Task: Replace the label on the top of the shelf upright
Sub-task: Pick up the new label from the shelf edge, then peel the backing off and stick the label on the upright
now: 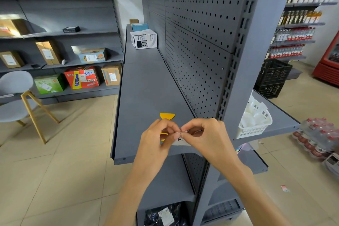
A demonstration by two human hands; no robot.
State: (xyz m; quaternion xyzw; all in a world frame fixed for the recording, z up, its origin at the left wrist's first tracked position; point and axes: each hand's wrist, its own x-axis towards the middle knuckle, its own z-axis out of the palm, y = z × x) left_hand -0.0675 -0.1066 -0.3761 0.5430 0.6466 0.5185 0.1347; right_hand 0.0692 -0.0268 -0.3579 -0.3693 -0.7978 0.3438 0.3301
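Both hands meet over the near end of a grey metal shelf (146, 86). My left hand (157, 139) and my right hand (207, 135) pinch a small white label (180, 141) with a black mark between their fingertips. A yellow scraper (167, 116) lies on the shelf just behind my hands, partly hidden by the left one. The grey slotted shelf upright (244, 46) rises just right of my hands, beside the pegboard back panel (198, 42). Its top runs out of view.
A white box (144, 39) and a blue box (139, 26) stand far back on the same shelf. A white plastic basket (255, 121) sits on the side shelf to the right. Bottled water packs (319, 137) lie on the floor right. A grey chair (16, 97) stands left.
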